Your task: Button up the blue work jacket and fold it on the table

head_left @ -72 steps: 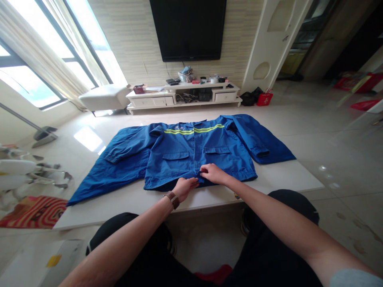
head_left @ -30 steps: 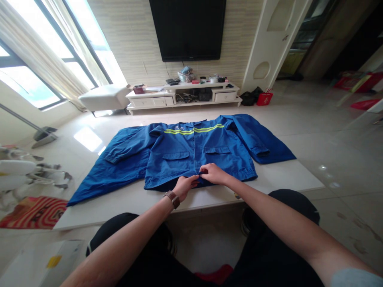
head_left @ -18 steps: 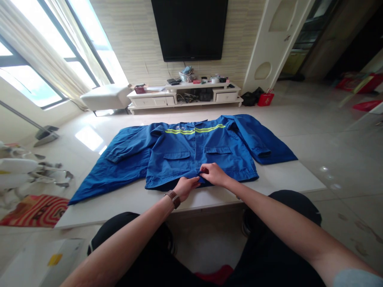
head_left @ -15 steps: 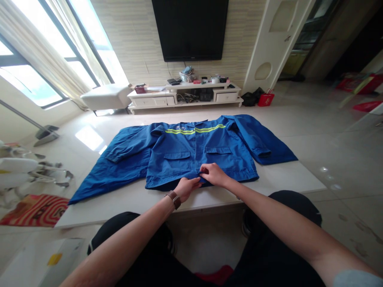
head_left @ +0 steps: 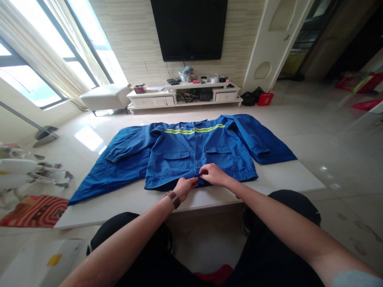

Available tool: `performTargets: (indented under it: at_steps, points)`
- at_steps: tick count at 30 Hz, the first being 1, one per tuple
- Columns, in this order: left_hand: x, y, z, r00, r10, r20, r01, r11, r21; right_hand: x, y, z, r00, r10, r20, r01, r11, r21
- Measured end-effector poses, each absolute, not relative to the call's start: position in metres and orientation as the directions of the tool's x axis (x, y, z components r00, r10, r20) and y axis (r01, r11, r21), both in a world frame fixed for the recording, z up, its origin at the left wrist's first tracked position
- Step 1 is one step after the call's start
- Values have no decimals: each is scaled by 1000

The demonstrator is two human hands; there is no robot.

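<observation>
A blue work jacket point(head_left: 176, 145) with yellow-green stripes across its chest lies front up, its collar away from me. My left hand point(head_left: 184, 188), with a brown watch on the wrist, pinches the jacket's bottom hem near the middle. Just right of it, my right hand point(head_left: 213, 174) grips the same hem beside the front opening, fingers closed on the cloth. The fingertips of both hands nearly meet, and the bit of hem between them is partly hidden. Beneath the jacket's sleeves, more blue cloth point(head_left: 98, 179) spreads out to both sides.
The jacket rests on a low white table point(head_left: 287, 177) in front of my knees. Beyond stand a white TV cabinet point(head_left: 152, 102) with small items on it, a stool point(head_left: 104, 97) and a red bag point(head_left: 265, 99). A striped paper bag point(head_left: 36, 211) lies at left.
My left hand's fingers have shifted slightly along the hem. Both hands stay on the jacket, which lies as before.
</observation>
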State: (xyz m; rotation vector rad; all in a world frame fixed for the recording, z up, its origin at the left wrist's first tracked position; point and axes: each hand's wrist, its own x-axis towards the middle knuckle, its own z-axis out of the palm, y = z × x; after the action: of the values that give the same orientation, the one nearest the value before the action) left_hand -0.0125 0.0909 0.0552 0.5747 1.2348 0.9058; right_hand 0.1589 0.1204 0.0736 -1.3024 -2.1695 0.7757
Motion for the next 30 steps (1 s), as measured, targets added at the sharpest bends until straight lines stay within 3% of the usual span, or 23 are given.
performTargets:
  at_steps: [9,30]
  points:
    - [-14,93,53,95,822,-561,-296,562,772,159,118,79,-353,931,92,656,317,-685]
    - [-15,89,57,120,809,-575,-221,586,779,157,115,77,-412,904,118,739,407,-536]
